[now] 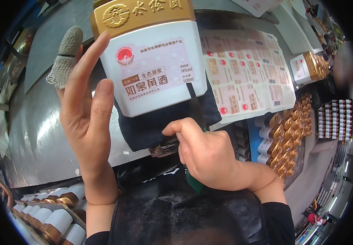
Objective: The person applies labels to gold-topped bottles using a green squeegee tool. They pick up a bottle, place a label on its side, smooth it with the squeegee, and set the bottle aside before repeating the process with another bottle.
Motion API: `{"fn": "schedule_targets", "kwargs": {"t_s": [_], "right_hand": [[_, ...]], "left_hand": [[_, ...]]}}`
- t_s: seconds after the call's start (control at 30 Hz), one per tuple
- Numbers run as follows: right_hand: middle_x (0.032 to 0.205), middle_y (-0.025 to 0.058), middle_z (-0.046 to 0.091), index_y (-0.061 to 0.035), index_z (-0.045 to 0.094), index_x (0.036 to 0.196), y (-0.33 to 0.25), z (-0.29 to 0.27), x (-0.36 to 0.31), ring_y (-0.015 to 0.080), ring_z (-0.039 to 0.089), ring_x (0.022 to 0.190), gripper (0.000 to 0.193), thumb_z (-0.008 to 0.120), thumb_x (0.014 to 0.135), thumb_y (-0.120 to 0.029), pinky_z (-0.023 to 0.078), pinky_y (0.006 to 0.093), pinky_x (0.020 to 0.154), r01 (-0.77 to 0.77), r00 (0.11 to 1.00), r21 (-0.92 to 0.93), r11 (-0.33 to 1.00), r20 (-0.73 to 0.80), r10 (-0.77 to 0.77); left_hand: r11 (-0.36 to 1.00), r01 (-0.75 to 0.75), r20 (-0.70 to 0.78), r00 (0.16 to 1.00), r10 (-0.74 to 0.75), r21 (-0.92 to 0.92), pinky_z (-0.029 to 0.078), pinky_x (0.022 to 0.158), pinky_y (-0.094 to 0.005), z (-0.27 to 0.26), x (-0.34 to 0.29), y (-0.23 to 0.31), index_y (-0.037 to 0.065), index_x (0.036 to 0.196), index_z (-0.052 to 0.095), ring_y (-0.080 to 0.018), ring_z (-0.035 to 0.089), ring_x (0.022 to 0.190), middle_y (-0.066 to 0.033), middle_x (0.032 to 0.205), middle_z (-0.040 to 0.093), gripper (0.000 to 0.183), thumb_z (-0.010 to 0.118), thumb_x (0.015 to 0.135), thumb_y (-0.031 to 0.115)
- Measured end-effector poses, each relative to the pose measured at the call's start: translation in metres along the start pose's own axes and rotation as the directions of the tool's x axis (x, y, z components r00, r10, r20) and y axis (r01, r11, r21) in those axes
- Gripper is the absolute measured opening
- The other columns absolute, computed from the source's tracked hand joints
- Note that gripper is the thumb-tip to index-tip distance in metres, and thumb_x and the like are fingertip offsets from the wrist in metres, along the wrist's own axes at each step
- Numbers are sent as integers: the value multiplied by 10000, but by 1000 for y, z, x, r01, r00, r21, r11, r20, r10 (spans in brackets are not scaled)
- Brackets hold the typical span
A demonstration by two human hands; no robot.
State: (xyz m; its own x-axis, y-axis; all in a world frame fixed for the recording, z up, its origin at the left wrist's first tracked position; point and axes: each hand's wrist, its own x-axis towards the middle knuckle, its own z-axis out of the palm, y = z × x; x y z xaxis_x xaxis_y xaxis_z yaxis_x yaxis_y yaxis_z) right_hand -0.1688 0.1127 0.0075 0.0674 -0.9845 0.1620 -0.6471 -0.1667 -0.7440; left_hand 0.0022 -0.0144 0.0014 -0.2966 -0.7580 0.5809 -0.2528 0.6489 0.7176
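While a grey metal table [41, 130] stretched across the workplace, rows of packed bottles [284, 139], white with gold tops, filled the area to its right. A black apron [184, 212] covered the person's front at the near edge. Beyond the right forearm, a sheet of printed labels [246, 73] lay flat on the table. Left of that sheet rested a large white bottle [154, 57], gold end pointing away, its pinkish front label facing up, with a dark cloth [152, 128] under its near end.

The bottle lay between and ahead of the two hands, gripped by neither. The left hand [84, 106] stood beside its left edge, fingers spread and thumb apart; whether the index tip touched the gold part, I cannot tell. The right hand [213, 151] was closed in a fist just below the bottle's near right corner, clenched around a green-handled blade [196, 108], whose dark tip overlapped the label's lower right corner. A grey knitted finger cover [67, 57] sheathed one left finger.
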Motion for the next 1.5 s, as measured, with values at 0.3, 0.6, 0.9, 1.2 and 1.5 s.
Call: {"fn": "schedule_targets", "kwargs": {"t_s": [0.3, 0.6, 0.9, 1.2, 1.5], "right_hand": [[569, 29, 542, 9, 572, 1062, -4, 1, 2, 165, 606, 487, 214, 492, 872, 69, 474, 285, 471, -69, 997, 17, 997, 19, 69], [623, 79, 582, 13, 580, 1051, -6, -1, 5, 208, 618, 497, 216, 514, 852, 69, 478, 310, 468, -36, 999, -31, 999, 17, 37], [639, 105, 592, 13, 589, 1048, -3, 0, 4, 227, 617, 503, 237, 531, 826, 74, 479, 319, 473, -33, 999, 12, 999, 5, 33], [631, 103, 603, -1, 580, 1018, -2, 0, 5, 238, 625, 498, 217, 551, 814, 67, 476, 330, 455, -14, 1000, -6, 1000, -26, 14], [729, 127, 640, 21, 580, 1045, -2, -1, 3, 264, 644, 549, 242, 523, 815, 74, 500, 340, 505, -59, 998, 21, 998, 22, 58]], "left_hand": [[946, -217, 317, 939, 135, 239, 341, 1030, -348, -4, 32, 21, 101, 1276, 641, -172, 492, 1117, -56, 1250, 646, 357, 568, 927, 117], [949, -113, 136, 988, 75, 294, 285, 1115, -509, 23, 71, 41, 166, 1311, 600, -377, 312, 1350, -174, 1465, 339, 577, 775, 772, 267], [911, -126, -5, 990, 139, 393, 423, 1046, -417, 52, 69, 41, 68, 1292, 587, -354, 475, 1209, -182, 1295, 463, 643, 829, 716, 220], [916, -72, 136, 991, 19, 396, 419, 1035, -441, 38, 75, 58, 52, 1326, 544, -366, 456, 1188, -198, 1287, 463, 739, 845, 694, 291], [828, -207, 156, 977, 145, 522, 423, 1035, -463, 43, 68, 44, 71, 1390, 474, -348, 442, 1246, -194, 1317, 476, 750, 789, 754, 312]]}}
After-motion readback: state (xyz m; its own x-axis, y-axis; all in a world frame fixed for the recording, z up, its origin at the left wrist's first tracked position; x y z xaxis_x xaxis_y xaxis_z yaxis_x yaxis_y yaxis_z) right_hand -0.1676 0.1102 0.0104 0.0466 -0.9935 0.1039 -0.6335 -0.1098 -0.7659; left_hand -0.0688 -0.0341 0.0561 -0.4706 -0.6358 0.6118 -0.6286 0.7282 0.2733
